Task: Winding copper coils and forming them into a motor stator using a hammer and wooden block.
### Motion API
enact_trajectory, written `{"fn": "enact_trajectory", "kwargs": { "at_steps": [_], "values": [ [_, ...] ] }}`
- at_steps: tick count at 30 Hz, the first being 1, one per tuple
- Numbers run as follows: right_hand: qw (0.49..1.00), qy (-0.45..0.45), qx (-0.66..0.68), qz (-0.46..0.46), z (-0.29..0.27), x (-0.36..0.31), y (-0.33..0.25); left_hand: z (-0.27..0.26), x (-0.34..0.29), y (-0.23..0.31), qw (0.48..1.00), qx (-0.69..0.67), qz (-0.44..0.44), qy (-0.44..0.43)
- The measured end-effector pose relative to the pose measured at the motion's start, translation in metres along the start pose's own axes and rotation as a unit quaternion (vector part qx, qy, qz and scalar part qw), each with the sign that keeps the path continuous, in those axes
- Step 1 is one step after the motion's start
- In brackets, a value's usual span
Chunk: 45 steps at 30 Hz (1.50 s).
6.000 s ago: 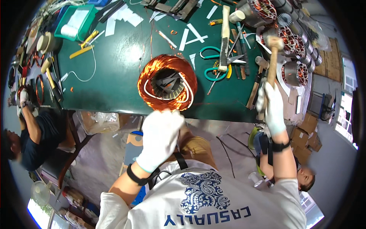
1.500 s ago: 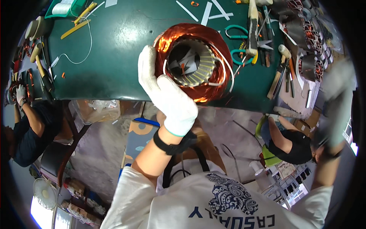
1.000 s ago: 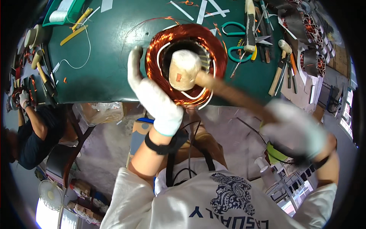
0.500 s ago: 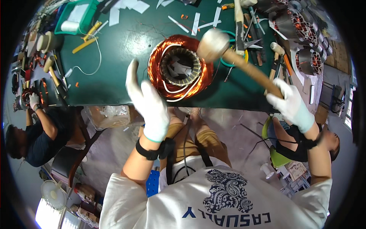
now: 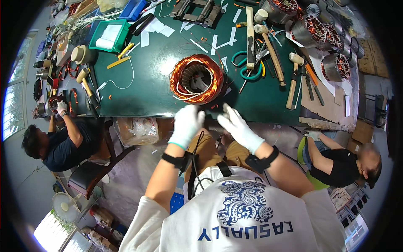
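Two gloved hands, no tool showing in either: left hand (image 5: 187, 124), fingers bunched, thumb slightly off; right hand (image 5: 241, 131), thumb and fingers spread. Just beyond, apart from both, the copper-wound stator (image 5: 215, 82) rests on the green table (image 5: 138, 98) near its edge. Judged heavy; core stiff, winding springy, wire coating slick and easily nicked. Best cradled low, palms on opposite flanks. Farther right: mallet (image 5: 273, 55), now lying beside scissors (image 5: 251, 78); half a second ago the right hand gripped it.
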State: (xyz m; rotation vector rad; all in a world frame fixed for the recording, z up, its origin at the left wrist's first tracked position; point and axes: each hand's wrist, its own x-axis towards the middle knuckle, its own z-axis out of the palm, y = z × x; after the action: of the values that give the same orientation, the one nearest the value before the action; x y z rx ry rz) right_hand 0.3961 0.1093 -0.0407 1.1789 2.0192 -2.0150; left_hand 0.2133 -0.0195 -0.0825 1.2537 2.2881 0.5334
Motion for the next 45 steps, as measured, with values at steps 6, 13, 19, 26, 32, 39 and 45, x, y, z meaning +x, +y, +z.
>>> {"fn": "enact_trajectory", "kwargs": {
  "at_steps": [6,13,19,26,32,39,45],
  "values": [
    [0.946,0.159,0.267,-0.088,0.019,0.085,-0.040,-0.062,0.035,-0.041,0.822,-0.559,-0.094,-0.052],
    [0.899,0.058,0.432,-0.042,-0.023,0.116,-0.090,-0.109,0.141,-0.004,0.742,-0.663,-0.027,-0.093],
    [0.873,0.138,0.467,-0.031,-0.029,0.045,-0.054,-0.147,0.111,0.005,0.843,-0.537,-0.019,0.031],
    [0.859,0.184,0.478,-0.014,-0.020,0.037,-0.067,-0.104,0.154,-0.049,0.740,-0.618,-0.185,-0.189],
    [0.853,0.152,0.492,-0.085,-0.030,0.083,-0.112,-0.124,0.230,0.020,0.749,-0.427,0.051,-0.503],
    [0.776,0.249,0.576,-0.059,-0.040,0.018,-0.150,-0.194,0.132,0.070,0.847,-0.477,0.051,-0.227],
    [0.917,0.148,0.324,-0.181,-0.020,-0.023,-0.228,-0.121,0.058,0.109,0.885,-0.404,0.231,-0.025]
  ]
}}
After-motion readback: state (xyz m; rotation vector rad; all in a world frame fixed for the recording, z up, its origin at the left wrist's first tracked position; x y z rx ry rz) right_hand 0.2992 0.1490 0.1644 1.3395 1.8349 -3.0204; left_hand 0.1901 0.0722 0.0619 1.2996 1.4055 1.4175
